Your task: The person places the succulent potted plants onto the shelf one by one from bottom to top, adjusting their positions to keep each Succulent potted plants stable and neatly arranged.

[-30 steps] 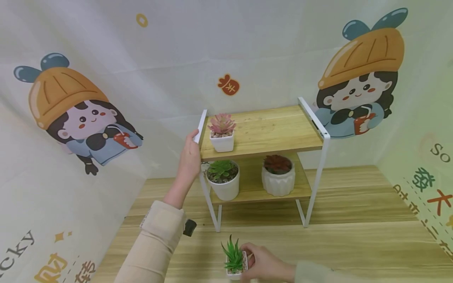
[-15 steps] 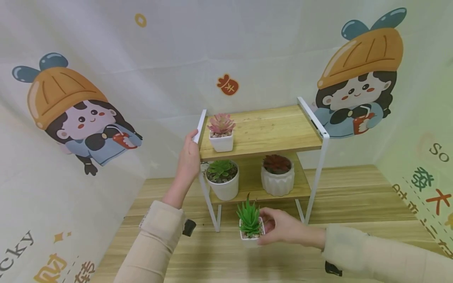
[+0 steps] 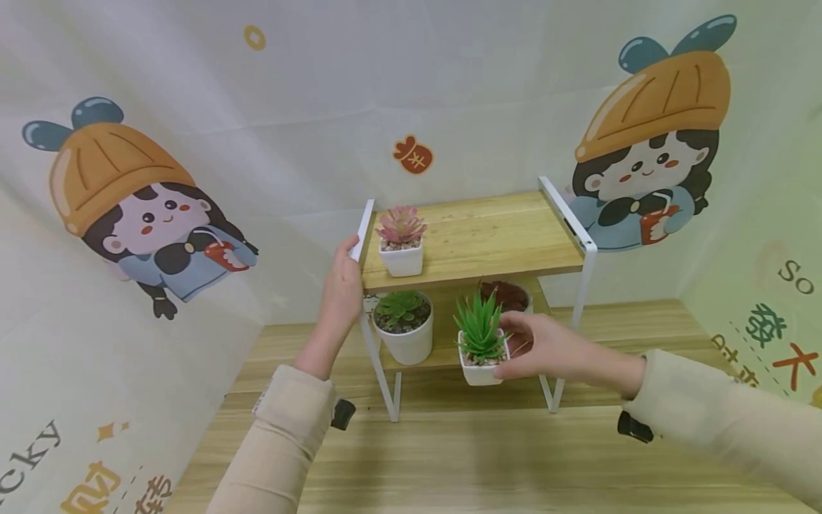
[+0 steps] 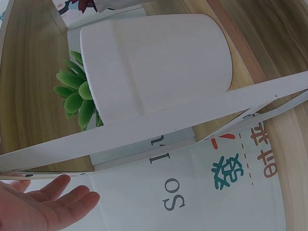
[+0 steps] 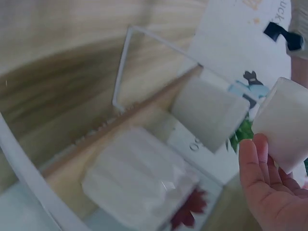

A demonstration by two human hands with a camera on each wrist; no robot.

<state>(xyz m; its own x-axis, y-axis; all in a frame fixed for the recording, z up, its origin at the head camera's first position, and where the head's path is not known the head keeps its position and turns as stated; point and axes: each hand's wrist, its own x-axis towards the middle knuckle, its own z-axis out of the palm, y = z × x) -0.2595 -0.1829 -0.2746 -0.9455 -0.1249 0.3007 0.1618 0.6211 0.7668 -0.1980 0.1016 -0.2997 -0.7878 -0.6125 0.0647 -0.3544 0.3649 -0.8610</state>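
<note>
My right hand (image 3: pixel 555 350) pinches the white square pot of a spiky green succulent (image 3: pixel 481 335) by its right side. In the head view it is in front of the shelf rack's lower board (image 3: pixel 449 355), upright and hiding part of a ribbed white pot with a dark red succulent (image 3: pixel 511 294). My left hand (image 3: pixel 342 289) rests against the rack's left white frame (image 3: pixel 364 227), its fingers fairly straight in the left wrist view. Near it, a pink succulent in a white square pot (image 3: pixel 402 246) stands on the top board (image 3: pixel 494 232). Below sits a round white pot with a green succulent (image 3: pixel 404 332).
The rack stands on a wood-grain table (image 3: pixel 411 457). White printed cloth (image 3: pixel 308 143) hangs behind and at both sides. The rack's right white frame (image 3: pixel 581 235) rises beside my right hand.
My right hand has carried the spiky succulent up, forward and to the right, from the table's front to before the lower board. The left hand stays on the frame.
</note>
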